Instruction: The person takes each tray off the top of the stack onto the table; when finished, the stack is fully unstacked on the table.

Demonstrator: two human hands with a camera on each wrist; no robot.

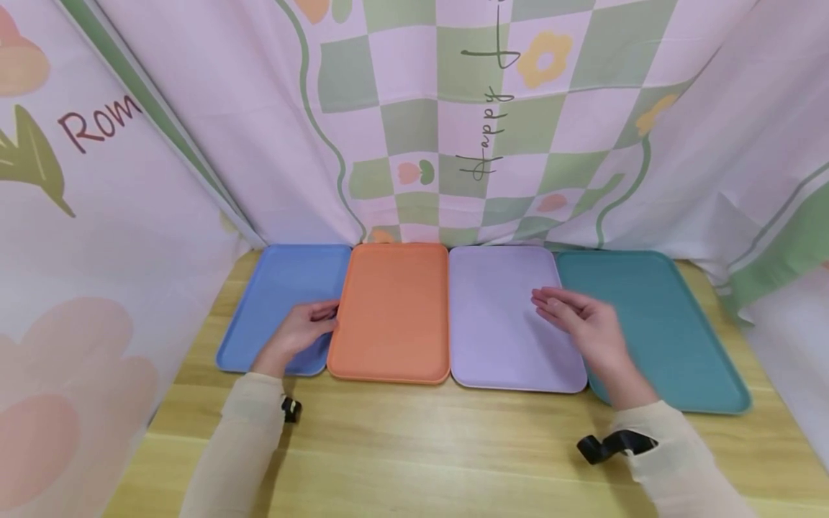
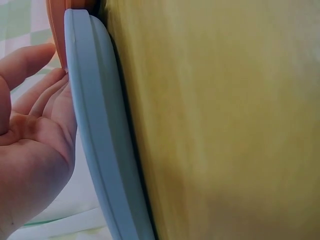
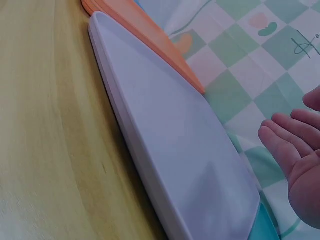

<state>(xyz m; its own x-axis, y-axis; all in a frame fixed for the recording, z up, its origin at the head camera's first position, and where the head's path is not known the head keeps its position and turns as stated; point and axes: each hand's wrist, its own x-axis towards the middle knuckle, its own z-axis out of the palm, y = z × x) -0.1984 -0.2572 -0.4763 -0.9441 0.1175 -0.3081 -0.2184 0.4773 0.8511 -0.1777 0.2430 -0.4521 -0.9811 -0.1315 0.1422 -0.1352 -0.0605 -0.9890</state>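
Observation:
Side by side in a row lie a blue tray [image 1: 285, 288], an orange tray [image 1: 391, 313], a lilac tray [image 1: 495, 316] and a teal tray [image 1: 660, 331]. My left hand [image 1: 301, 332] is over the blue tray's right side, its fairly straight fingertips at the orange tray's left edge. In the left wrist view its thumb stands apart from the fingers, and nothing is gripped. Above the lilac tray's right part hovers my right hand [image 1: 586, 327], fingers extended and holding nothing. The right wrist view shows that hand raised off the lilac tray [image 3: 165, 125].
The trays rest on a wooden table [image 1: 414, 446], near its back edge. Behind them hangs a checkered, printed curtain [image 1: 473, 129], and more patterned cloth [image 1: 97, 273] covers the left side. Each wrist wears a black strap [image 1: 622, 444].

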